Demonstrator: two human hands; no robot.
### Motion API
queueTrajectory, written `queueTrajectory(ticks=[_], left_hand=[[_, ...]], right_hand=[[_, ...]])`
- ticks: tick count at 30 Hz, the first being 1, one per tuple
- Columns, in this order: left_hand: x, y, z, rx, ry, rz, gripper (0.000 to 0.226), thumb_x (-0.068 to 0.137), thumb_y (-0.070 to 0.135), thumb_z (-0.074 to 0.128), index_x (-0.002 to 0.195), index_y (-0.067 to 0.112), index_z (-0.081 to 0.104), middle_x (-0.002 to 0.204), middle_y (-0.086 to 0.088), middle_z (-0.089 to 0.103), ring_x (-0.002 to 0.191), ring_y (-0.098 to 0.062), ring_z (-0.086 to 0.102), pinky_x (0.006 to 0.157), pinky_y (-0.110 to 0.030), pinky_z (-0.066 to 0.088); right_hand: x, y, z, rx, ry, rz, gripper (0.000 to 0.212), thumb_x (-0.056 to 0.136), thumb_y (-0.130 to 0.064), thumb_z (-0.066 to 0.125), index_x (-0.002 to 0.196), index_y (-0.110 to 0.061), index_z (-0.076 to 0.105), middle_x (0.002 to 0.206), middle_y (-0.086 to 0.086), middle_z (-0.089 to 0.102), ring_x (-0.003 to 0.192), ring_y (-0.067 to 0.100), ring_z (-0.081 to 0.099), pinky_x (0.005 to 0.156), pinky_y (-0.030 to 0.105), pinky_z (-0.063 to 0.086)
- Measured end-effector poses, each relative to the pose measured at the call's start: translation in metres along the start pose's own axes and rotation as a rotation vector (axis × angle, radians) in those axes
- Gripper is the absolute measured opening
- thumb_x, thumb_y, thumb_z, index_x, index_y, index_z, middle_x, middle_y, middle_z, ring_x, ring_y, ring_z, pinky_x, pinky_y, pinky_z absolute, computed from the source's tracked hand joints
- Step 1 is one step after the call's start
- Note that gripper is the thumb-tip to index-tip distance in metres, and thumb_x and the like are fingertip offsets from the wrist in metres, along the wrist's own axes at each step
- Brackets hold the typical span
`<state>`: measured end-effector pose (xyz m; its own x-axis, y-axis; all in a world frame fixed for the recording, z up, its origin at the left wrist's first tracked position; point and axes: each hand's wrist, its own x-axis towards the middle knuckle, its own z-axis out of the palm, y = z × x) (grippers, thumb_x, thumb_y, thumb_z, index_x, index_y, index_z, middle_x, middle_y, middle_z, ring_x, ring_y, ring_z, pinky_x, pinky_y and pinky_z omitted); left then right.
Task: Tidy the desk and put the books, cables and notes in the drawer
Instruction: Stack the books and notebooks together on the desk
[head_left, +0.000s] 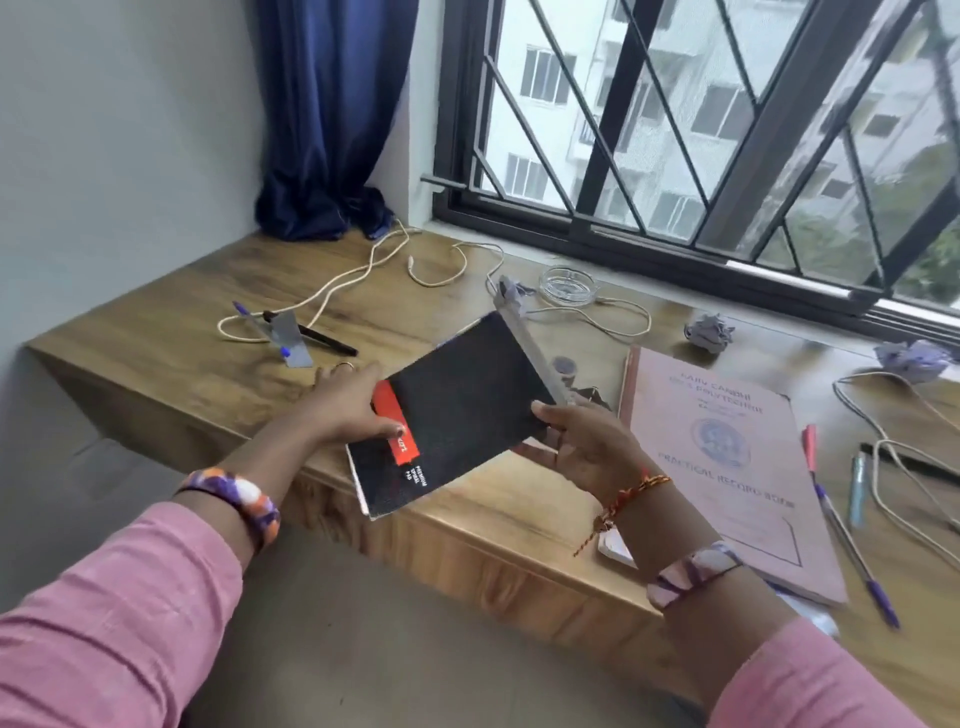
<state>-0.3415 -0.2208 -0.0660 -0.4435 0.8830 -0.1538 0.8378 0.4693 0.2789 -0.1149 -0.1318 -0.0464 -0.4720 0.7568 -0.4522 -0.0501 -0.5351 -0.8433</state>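
A black spiral pad (457, 410) with a red label is held tilted above the wooden desk's (171, 343) front edge. My left hand (348, 405) grips its left side, thumb on the red label. My right hand (582, 447) grips its right edge from below. A pink record book (727, 467) lies flat on the desk to the right. A cream cable (363, 270) snakes across the back left, a second cable (613, 317) lies near the window, and a grey cable (893, 467) loops at the far right. Crumpled paper notes (709, 332) sit by the window sill.
Pens (852, 551) lie right of the pink book; a blue pen and a black pen (311, 332) lie at the left with a grey paper scrap. A glass ashtray (569, 283) stands near the window. A blue curtain (327, 130) hangs in the corner. No drawer is in view.
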Motion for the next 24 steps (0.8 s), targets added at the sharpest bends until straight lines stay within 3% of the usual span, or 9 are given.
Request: queueTrajectory(ticks=[2,4,7,10,12,15,18,21,24], left_hand=[[-0.001,0.01,-0.017,-0.424,0.003,0.083,0.06,0.073,0.044,0.072,0.124,0.022,0.05,0.122,-0.001,0.058,0.116,-0.022,0.052,0.102,-0.038,0.04],[-0.004,0.027,-0.034,-0.749,-0.023,0.201,0.042,0.078,0.037,0.069,0.115,0.02,0.059,0.112,0.002,0.067,0.102,-0.012,0.063,0.096,-0.034,0.048],[-0.006,0.061,-0.048,-0.973,-0.041,0.326,0.011,0.09,0.016,0.057,0.096,0.012,0.065,0.088,0.001,0.071,0.075,-0.007,0.066,0.076,-0.026,0.052],[-0.007,0.113,-0.046,-1.157,-0.088,0.394,0.017,0.094,0.007,0.048,0.101,0.007,0.064,0.092,-0.008,0.069,0.078,-0.017,0.065,0.077,-0.03,0.053],[-0.002,0.151,-0.034,-1.237,-0.115,0.359,0.018,0.096,0.008,0.046,0.102,0.005,0.062,0.098,-0.013,0.068,0.085,-0.023,0.065,0.082,-0.036,0.053],[0.01,0.208,-0.006,-1.328,-0.238,0.207,0.018,0.097,0.01,0.044,0.1,0.003,0.06,0.102,-0.017,0.065,0.086,-0.027,0.062,0.085,-0.041,0.05],[0.022,0.249,0.022,-1.255,-0.331,0.079,0.016,0.094,0.003,0.045,0.084,0.002,0.058,0.087,-0.016,0.062,0.073,-0.024,0.058,0.068,-0.032,0.049],[0.034,0.275,0.043,-1.105,-0.373,0.065,0.015,0.085,-0.012,0.045,0.083,-0.002,0.056,0.075,-0.013,0.053,0.061,-0.02,0.05,0.046,-0.019,0.042],[0.047,0.288,0.054,-0.975,-0.343,0.034,0.036,0.082,-0.013,0.046,0.055,0.009,0.04,0.061,-0.008,0.04,0.051,-0.016,0.035,0.04,-0.017,0.026]], right_hand=[[-0.008,-0.018,-0.001,-0.001,-0.104,-0.096,0.026,0.089,0.002,0.054,0.113,-0.006,0.054,0.106,0.01,0.06,0.101,0.025,0.061,0.069,0.041,0.057],[-0.017,-0.039,-0.005,-0.033,-0.141,-0.2,0.021,0.089,-0.002,0.056,0.109,-0.008,0.058,0.098,0.006,0.066,0.094,0.021,0.065,0.067,0.036,0.058],[-0.028,-0.072,-0.02,0.017,-0.08,-0.308,0.017,0.09,-0.011,0.055,0.106,-0.016,0.06,0.095,0.0,0.067,0.087,0.015,0.065,0.071,0.03,0.055],[-0.039,-0.094,-0.048,0.067,0.001,-0.41,0.014,0.093,-0.018,0.052,0.104,-0.019,0.06,0.098,-0.002,0.07,0.086,0.012,0.067,0.078,0.031,0.053],[-0.048,-0.094,-0.068,-0.036,0.041,-0.445,0.012,0.094,-0.019,0.051,0.099,-0.019,0.062,0.093,-0.002,0.072,0.085,0.013,0.069,0.076,0.035,0.056],[-0.056,-0.085,-0.1,-0.156,0.17,-0.46,0.019,0.093,-0.004,0.05,0.104,-0.016,0.06,0.086,-0.001,0.07,0.072,0.012,0.069,0.055,0.026,0.055],[-0.047,-0.079,-0.137,-0.133,0.343,-0.435,0.032,0.086,0.012,0.048,0.111,-0.005,0.058,0.083,0.009,0.066,0.064,0.017,0.064,0.051,0.023,0.054],[-0.026,-0.077,-0.174,-0.136,0.46,-0.326,0.027,0.083,0.017,0.048,0.098,-0.001,0.06,0.071,0.009,0.063,0.049,0.012,0.061,0.046,0.02,0.05],[0.0,-0.074,-0.199,-0.195,0.526,-0.225,0.021,0.081,0.017,0.049,0.091,0.004,0.063,0.056,0.007,0.059,0.047,0.014,0.054,0.048,0.021,0.046]])
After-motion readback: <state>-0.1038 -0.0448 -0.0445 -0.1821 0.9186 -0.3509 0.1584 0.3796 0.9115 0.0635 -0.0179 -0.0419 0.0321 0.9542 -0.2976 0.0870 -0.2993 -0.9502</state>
